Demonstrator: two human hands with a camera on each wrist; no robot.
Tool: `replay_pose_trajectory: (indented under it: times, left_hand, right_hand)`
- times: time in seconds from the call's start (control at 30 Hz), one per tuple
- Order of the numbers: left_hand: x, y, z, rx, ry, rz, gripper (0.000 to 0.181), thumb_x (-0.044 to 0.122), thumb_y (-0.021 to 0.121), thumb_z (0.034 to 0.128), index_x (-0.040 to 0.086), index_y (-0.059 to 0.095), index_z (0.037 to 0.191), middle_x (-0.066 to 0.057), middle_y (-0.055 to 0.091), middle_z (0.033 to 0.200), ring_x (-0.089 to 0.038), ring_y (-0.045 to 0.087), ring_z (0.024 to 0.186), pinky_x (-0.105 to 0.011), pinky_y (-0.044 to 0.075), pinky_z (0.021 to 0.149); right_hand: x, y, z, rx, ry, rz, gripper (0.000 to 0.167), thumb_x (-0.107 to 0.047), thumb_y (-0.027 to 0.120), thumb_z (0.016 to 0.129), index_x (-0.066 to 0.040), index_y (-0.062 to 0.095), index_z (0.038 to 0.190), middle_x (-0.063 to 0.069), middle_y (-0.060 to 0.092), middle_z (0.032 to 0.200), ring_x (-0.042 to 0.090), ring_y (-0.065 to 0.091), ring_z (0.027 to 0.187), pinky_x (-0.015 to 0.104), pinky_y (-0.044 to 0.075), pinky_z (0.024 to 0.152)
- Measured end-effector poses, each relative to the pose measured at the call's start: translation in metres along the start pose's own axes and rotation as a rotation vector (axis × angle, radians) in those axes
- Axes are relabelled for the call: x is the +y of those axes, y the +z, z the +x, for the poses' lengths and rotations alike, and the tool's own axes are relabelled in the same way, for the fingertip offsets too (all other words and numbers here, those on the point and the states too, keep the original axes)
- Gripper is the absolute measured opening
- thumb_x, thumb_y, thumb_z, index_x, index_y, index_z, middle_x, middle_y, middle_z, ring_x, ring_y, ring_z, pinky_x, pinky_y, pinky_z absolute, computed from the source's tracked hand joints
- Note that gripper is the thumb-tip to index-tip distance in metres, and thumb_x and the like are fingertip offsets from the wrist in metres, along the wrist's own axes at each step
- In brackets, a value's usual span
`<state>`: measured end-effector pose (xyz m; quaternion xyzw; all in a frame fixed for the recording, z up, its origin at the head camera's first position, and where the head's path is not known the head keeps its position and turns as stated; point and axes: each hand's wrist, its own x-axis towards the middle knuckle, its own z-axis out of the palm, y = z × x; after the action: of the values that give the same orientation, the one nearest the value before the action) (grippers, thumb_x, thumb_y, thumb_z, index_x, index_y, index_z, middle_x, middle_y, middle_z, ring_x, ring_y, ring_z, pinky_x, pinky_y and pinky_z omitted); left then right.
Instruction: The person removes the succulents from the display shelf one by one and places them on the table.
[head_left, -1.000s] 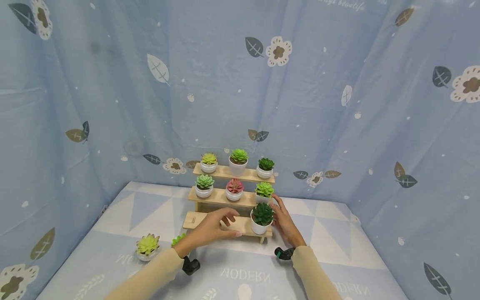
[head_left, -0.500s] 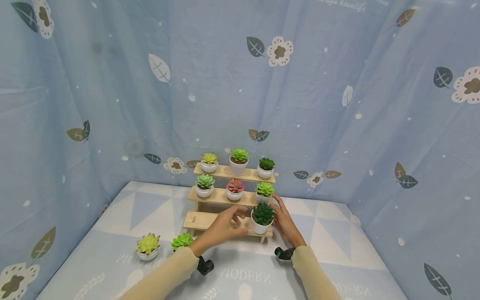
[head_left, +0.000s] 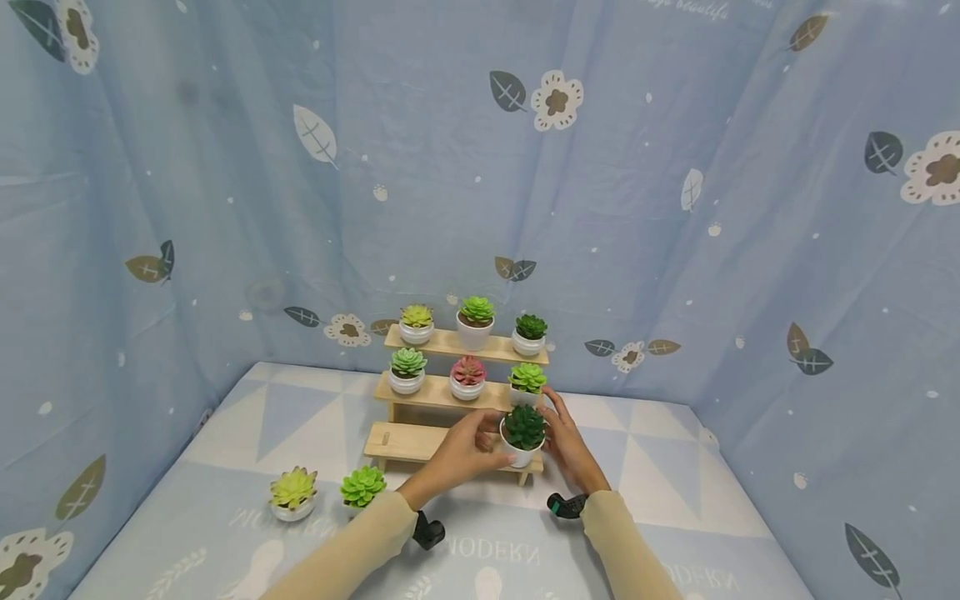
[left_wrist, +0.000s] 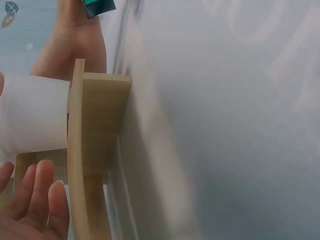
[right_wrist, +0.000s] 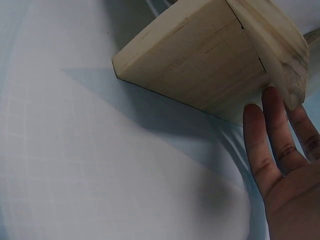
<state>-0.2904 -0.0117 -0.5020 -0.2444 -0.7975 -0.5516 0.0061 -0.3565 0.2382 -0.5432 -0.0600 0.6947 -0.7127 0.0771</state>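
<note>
A dark green succulent in a white pot (head_left: 523, 433) stands at the right end of the lowest shelf of a wooden tiered stand (head_left: 411, 442). My left hand (head_left: 457, 454) curls about the pot's left side, thumb at its front and index finger near the rim. In the left wrist view, the other fingers (left_wrist: 40, 192) hang free beside the white pot (left_wrist: 37, 115). My right hand (head_left: 572, 446) rests at the pot's right side; its thumb is largely hidden. Extended fingers (right_wrist: 257, 132) lie by the shelf's end (right_wrist: 290, 65) in the right wrist view.
Several potted succulents, one of them red (head_left: 468, 375), line the upper two shelves. A yellow-green succulent (head_left: 293, 490) and a bright green succulent (head_left: 363, 486) stand on the table left of my left forearm. A patterned blue curtain (head_left: 480, 167) hangs behind.
My left hand has moved right along the lowest shelf to the dark green succulent's pot, uncovering the bright green succulent on the table. The right hand and the pot have hardly moved.
</note>
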Motion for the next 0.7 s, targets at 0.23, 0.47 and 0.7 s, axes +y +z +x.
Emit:
replay_pose_trajectory:
  times: [0.23,0.47,0.7]
  left_hand:
    - [-0.003,0.007,0.006,-0.012,-0.012,-0.009,0.074,0.037,0.087,0.0852,0.016,0.052,0.147,-0.001,0.065,0.122,-0.019,0.065,0.097,-0.032,0.054,0.082]
    - [-0.001,0.011,0.01,-0.002,-0.002,-0.022,0.078,0.037,0.088,0.0839,0.017,0.05,0.149,0.003,0.063,0.114,-0.02,0.065,0.097,-0.033,0.054,0.079]
    - [-0.001,0.015,0.013,0.015,-0.014,-0.014,0.078,0.037,0.089,0.0832,0.016,0.05,0.148,0.002,0.061,0.112,-0.021,0.064,0.098,-0.031,0.052,0.078]
  right_hand:
    - [0.0,-0.001,-0.001,-0.007,-0.013,0.01,0.064,-0.055,0.056,0.103,-0.041,0.028,0.159,0.015,0.06,0.132,0.021,0.065,0.107,0.034,0.05,0.079]
    - [-0.002,0.001,-0.003,-0.012,-0.028,0.03,0.059,-0.05,0.054,0.106,-0.038,0.029,0.159,0.013,0.061,0.132,0.021,0.067,0.11,0.036,0.053,0.084]
    - [-0.002,0.002,-0.005,-0.031,-0.047,0.018,0.06,-0.047,0.049,0.109,-0.035,0.023,0.161,0.017,0.049,0.145,0.02,0.065,0.113,0.034,0.053,0.084]
